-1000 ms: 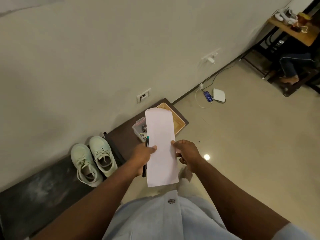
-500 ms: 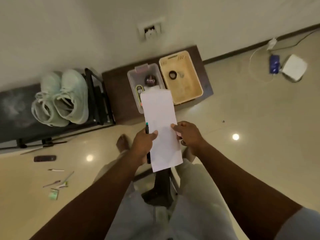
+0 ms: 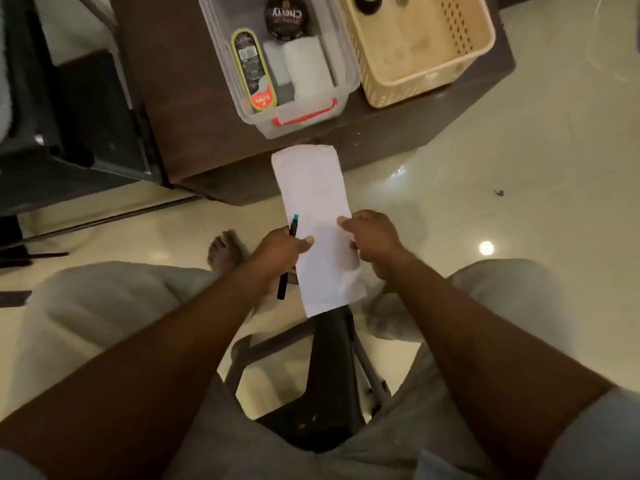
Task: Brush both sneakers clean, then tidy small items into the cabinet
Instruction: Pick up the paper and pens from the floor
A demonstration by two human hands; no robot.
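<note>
White folded paper (image 3: 320, 230) at frame centre, pinched along both edges: left hand (image 3: 282, 249) closed on its left edge with a black pen (image 3: 288, 258) tucked under the fingers, right hand (image 3: 372, 242) closed on the right edge. Sneakers out of view; clear plastic box (image 3: 277, 64) of shoe-care items and cream basket (image 3: 426, 46) at top, on the dark cabinet (image 3: 180, 109). Risk: pen slipping free from the crowded left grip, or paper creasing if pulled unevenly.
</note>
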